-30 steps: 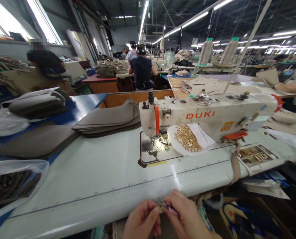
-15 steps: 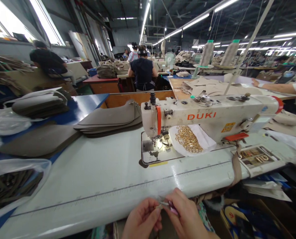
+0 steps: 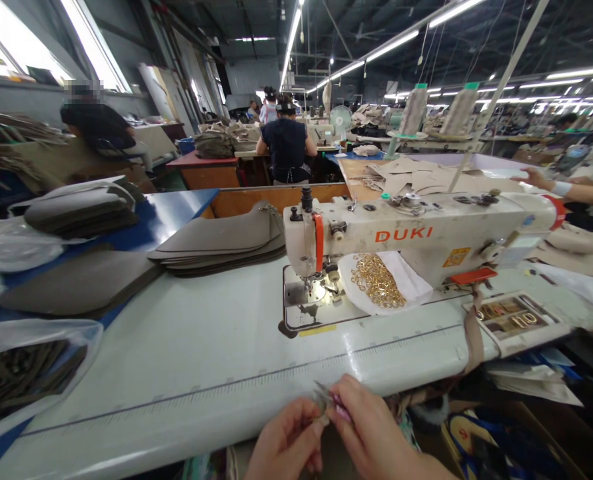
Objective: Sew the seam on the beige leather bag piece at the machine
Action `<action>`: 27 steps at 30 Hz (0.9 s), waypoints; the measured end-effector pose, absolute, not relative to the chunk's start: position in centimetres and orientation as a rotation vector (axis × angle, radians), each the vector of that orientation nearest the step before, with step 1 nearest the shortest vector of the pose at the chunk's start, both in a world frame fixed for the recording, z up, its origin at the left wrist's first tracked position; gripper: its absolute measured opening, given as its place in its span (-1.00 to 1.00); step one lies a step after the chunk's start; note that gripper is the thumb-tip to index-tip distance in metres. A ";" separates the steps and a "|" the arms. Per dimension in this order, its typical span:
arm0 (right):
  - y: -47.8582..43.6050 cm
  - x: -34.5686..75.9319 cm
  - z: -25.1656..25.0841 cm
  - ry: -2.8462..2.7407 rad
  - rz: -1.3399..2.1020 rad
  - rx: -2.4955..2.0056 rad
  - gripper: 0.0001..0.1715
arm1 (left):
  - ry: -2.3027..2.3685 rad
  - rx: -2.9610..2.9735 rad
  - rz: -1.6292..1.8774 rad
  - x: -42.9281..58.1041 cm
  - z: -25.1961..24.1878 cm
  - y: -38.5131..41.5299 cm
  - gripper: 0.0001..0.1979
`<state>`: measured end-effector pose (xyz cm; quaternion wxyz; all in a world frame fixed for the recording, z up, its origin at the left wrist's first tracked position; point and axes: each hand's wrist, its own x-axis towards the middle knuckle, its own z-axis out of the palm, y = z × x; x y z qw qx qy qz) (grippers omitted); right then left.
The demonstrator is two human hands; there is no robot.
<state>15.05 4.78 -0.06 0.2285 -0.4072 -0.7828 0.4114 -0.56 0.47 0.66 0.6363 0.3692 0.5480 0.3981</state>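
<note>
My right hand (image 3: 369,427) is closed around small thread snips (image 3: 343,411) with a purple handle. The blades point up and to the left, apart at their tips. My left hand (image 3: 289,440) pinches something small just beside the blades; its kind is hidden by the fingers. Both hands meet at the front edge of the sewing table (image 3: 186,373). Behind them stands a white sewing machine (image 3: 406,230) lettered DUKI. Under its arm, many small gold metal rings (image 3: 379,283) lie on a white sheet (image 3: 416,280).
Stacked grey-brown panels (image 3: 221,237) lie left of the machine. A plastic bag (image 3: 89,333) of dark strips sits at the left front. On the right, a parts tray (image 3: 519,320) is set into the table. A co-worker's arm (image 3: 571,190) reaches in behind the machine.
The snips have turned in my right hand, their blades now pointing further up and showing more. My left hand stays close by. The co-worker's hand at the right has shifted rightward.
</note>
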 end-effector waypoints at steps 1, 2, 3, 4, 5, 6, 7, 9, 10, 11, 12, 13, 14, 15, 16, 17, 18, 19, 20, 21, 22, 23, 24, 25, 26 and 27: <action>4.8 15.0 0.1 -2.066 1.236 -1.126 -0.88 | 1.224 0.810 0.906 -0.7 0.6 0.5 -0.52; 4.9 14.9 0.2 -1.953 1.382 -1.123 -0.85 | 1.199 0.772 0.902 -0.7 0.5 0.5 -0.53; 5.0 14.8 0.3 -1.820 1.553 -1.111 -0.80 | 1.175 0.729 0.897 -0.8 0.4 0.5 -0.53; 5.1 14.7 0.4 -1.680 1.722 -1.092 -0.74 | 1.150 0.683 0.891 -0.8 0.2 0.5 -0.54; 5.2 14.7 0.4 -1.558 1.854 -1.071 -0.67 | 1.128 0.639 0.888 -0.9 0.0 0.5 -0.54; 5.3 14.6 0.4 -1.478 1.933 -1.056 -0.62 | 1.110 0.604 0.890 -0.9 -0.1 0.4 -0.53; 5.4 14.6 0.5 -1.445 1.956 -1.056 -0.58 | 1.098 0.583 0.895 -0.9 -0.2 0.4 -0.52; 5.7 14.7 0.6 -1.477 1.873 -1.084 -0.57 | 1.097 0.578 0.898 -0.9 -0.3 0.4 -0.52; 5.7 14.9 0.7 -1.521 1.802 -1.106 -0.58 | 1.107 0.586 0.894 -0.9 -0.3 0.5 -0.53; 5.8 15.1 0.9 -1.576 1.718 -1.133 -0.60 | 1.120 0.595 0.889 -0.9 -0.2 0.5 -0.53; 5.8 15.4 1.0 -1.645 1.618 -1.159 -0.63 | 1.132 0.605 0.885 -0.9 -0.1 0.5 -0.54; 5.8 15.9 1.1 -1.730 1.506 -1.175 -0.65 | 1.142 0.615 0.884 -0.9 -0.1 0.5 -0.54; 5.7 16.4 1.2 -1.830 1.383 -1.174 -0.66 | 1.150 0.620 0.883 -0.9 -0.1 0.5 -0.54; 5.6 17.0 1.2 -1.937 1.258 -1.157 -0.68 | 1.154 0.622 0.883 -0.9 -0.1 0.5 -0.54; 5.5 17.5 1.2 -2.040 1.140 -1.125 -0.69 | 1.159 0.625 0.883 -0.9 -0.1 0.5 -0.54; 5.4 18.1 1.1 -2.134 1.036 -1.087 -0.70 | 1.165 0.627 0.882 -0.9 -0.1 0.4 -0.54; 5.2 18.6 0.9 -2.216 0.948 -1.052 -0.71 | 1.169 0.629 0.882 -0.9 -0.2 0.4 -0.54; 5.1 19.1 0.7 -2.285 0.872 -1.030 -0.73 | 1.172 0.633 0.882 -0.9 -0.2 0.4 -0.53; 4.9 19.4 0.5 -2.343 0.810 -1.021 -0.74 | 1.171 0.641 0.885 -0.9 -0.2 0.4 -0.53; 4.8 19.6 0.2 -2.393 0.761 -1.020 -0.76 | 1.169 0.649 0.888 -0.9 -0.2 0.4 -0.53; 4.7 19.7 0.0 -2.435 0.722 -1.024 -0.78 | 1.169 0.656 0.889 -0.9 -0.2 0.4 -0.52; 4.6 19.6 -0.2 -2.473 0.695 -1.037 -0.79 | 1.168 0.663 0.889 -0.9 -0.2 0.4 -0.52; 4.5 19.5 -0.3 -2.504 0.680 -1.052 -0.81 | 1.167 0.671 0.887 -0.9 -0.1 0.4 -0.52; 4.4 19.3 -0.4 -2.528 0.674 -1.066 -0.83 | 1.167 0.679 0.883 -0.9 -0.1 0.4 -0.52; 4.4 19.1 -0.5 -2.543 0.669 -1.074 -0.84 | 1.166 0.685 0.880 -0.9 -0.1 0.4 -0.52; 4.4 18.9 -0.5 -2.552 0.666 -1.076 -0.86 | 1.164 0.691 0.876 -0.9 -0.1 0.4 -0.53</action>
